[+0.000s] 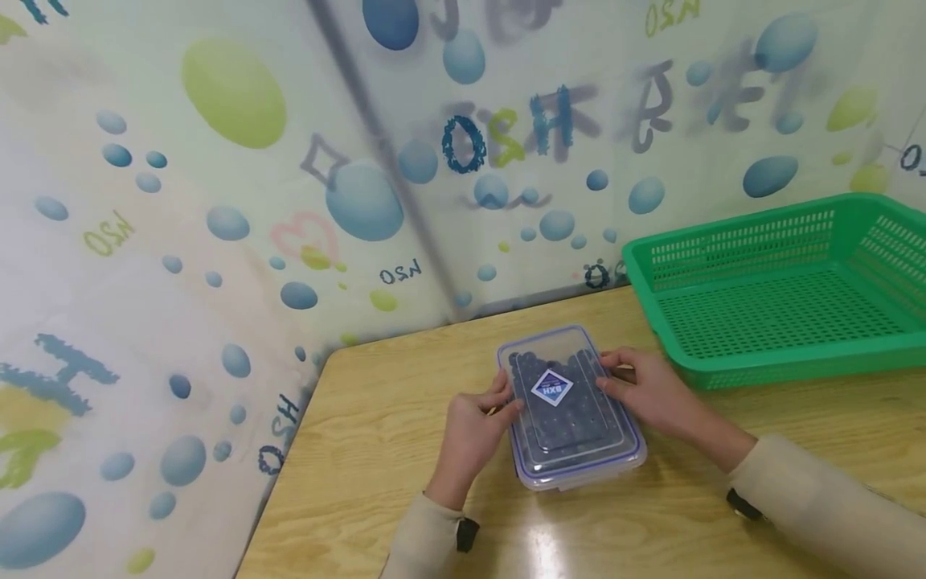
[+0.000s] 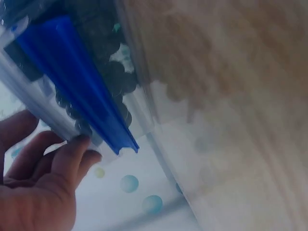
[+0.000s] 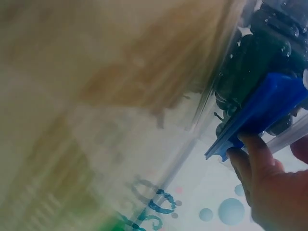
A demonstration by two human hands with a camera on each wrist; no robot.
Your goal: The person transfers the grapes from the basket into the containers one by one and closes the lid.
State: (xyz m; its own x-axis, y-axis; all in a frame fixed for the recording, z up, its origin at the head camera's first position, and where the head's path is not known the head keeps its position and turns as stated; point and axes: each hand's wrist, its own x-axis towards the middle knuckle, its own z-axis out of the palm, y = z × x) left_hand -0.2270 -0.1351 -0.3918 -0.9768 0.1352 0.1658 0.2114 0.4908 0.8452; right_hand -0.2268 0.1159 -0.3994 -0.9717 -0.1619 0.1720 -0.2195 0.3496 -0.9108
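Observation:
A clear plastic food container [image 1: 531,342] with a blue-rimmed lid stands on the table, filled with dark round fruit [image 1: 564,422]. A diamond-shaped label [image 1: 552,388] marks the lid. My left hand [image 1: 472,426] holds the container's left side, its fingertips at the lid's edge beside a blue side clip [image 2: 72,77] in the left wrist view. Opposite, my right hand [image 1: 654,394] holds the right side. In the right wrist view its fingertips touch the other blue clip [image 3: 264,106] and the thumb is partly cut off by the frame.
To the right stands a green plastic basket [image 1: 796,358] with slotted walls. The wooden table [image 1: 391,418] meets a patterned wall covering [image 1: 289,201] at its back and left edges.

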